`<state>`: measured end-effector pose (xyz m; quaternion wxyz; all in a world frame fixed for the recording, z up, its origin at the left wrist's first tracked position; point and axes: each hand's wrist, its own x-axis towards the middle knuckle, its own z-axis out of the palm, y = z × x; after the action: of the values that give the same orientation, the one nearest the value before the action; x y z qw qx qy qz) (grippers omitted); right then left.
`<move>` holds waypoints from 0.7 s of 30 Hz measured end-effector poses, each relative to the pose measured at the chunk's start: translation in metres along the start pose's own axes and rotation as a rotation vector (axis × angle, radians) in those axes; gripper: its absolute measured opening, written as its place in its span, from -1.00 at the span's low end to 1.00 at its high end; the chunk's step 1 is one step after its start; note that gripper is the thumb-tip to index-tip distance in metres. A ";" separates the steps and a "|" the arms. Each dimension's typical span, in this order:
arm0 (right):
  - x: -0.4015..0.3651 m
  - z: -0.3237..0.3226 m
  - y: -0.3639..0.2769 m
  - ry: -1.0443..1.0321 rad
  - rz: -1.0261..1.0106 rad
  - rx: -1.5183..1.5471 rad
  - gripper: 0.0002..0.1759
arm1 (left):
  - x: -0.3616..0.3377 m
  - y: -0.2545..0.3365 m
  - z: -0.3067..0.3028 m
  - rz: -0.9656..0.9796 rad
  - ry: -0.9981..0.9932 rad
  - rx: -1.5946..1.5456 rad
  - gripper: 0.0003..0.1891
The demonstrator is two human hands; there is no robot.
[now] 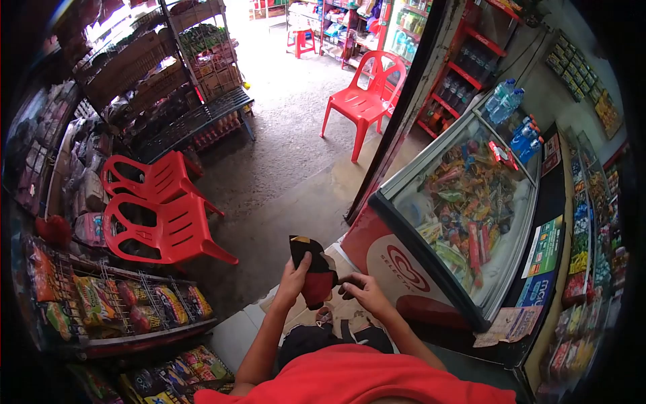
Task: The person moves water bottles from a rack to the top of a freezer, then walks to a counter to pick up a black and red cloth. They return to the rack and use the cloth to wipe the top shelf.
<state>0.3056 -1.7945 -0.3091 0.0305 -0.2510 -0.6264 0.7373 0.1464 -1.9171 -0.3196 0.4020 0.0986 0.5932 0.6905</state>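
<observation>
Clasping one edge of a flat black-and-dark-red, fabric-like piece [317, 286], my left grip [292, 279] should find it light, floppy, best edge-held. Whether my right grip [365, 294] pinches it, I cannot tell.

Floor [269, 182], gray: red plastic chairs [363, 103] standing, two close together at left, one near doorway; red stool [301, 42] farther back. Wire rack [145, 340]: snack packets [98, 301] in a row. Selecta freezer [385, 259]: wrapped items [474, 202] piled inside. Dark counter [552, 207] alongside: green card [542, 246], blue card [535, 290], paper sheet [509, 326] overhanging the near edge.
</observation>
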 end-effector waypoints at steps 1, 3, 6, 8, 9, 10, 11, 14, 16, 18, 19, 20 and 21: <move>0.005 0.000 -0.001 -0.009 0.004 -0.002 -0.79 | 0.000 0.000 -0.004 0.007 0.018 -0.007 -0.58; 0.017 0.001 -0.002 -0.034 0.002 -0.030 -0.78 | 0.000 0.004 -0.010 0.003 0.043 -0.023 -0.57; 0.033 0.006 -0.015 -0.051 -0.041 0.004 -0.78 | 0.003 0.011 -0.018 -0.002 0.083 -0.025 -0.56; 0.042 0.009 -0.028 -0.069 -0.055 0.012 -0.78 | 0.007 0.014 -0.022 -0.006 0.095 -0.020 -0.54; 0.047 0.008 -0.032 -0.078 -0.071 0.012 -0.79 | 0.009 0.016 -0.023 -0.016 0.100 -0.047 -0.52; 0.052 0.007 -0.034 -0.081 -0.074 -0.003 -0.79 | 0.013 0.018 -0.023 -0.025 0.103 -0.073 -0.50; 0.056 0.005 -0.035 -0.076 -0.077 -0.002 -0.79 | 0.018 0.016 -0.023 -0.024 0.097 -0.070 -0.50; 0.076 0.000 -0.036 -0.102 -0.058 -0.018 -0.79 | 0.035 0.013 -0.025 -0.050 0.123 -0.092 -0.45; 0.092 -0.004 -0.038 -0.102 -0.026 -0.039 -0.80 | 0.046 0.018 -0.022 -0.089 0.122 -0.082 -0.42; 0.117 -0.009 -0.039 -0.109 -0.025 -0.017 -0.79 | 0.068 0.021 -0.025 -0.078 0.088 -0.092 -0.43; 0.130 -0.012 -0.041 -0.120 -0.022 -0.002 -0.79 | 0.081 0.023 -0.025 -0.066 0.056 -0.110 -0.43; 0.145 -0.016 -0.043 -0.113 -0.024 0.003 -0.79 | 0.096 0.025 -0.025 -0.068 0.049 -0.104 -0.43; 0.161 -0.017 -0.049 -0.114 0.003 0.124 -0.76 | 0.111 0.031 -0.025 -0.065 0.008 -0.118 -0.41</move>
<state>0.1589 -1.7105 -0.3184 0.0092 -0.2074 -0.5798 0.7879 0.0447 -1.8601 -0.3358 0.4270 0.0526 0.5558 0.7113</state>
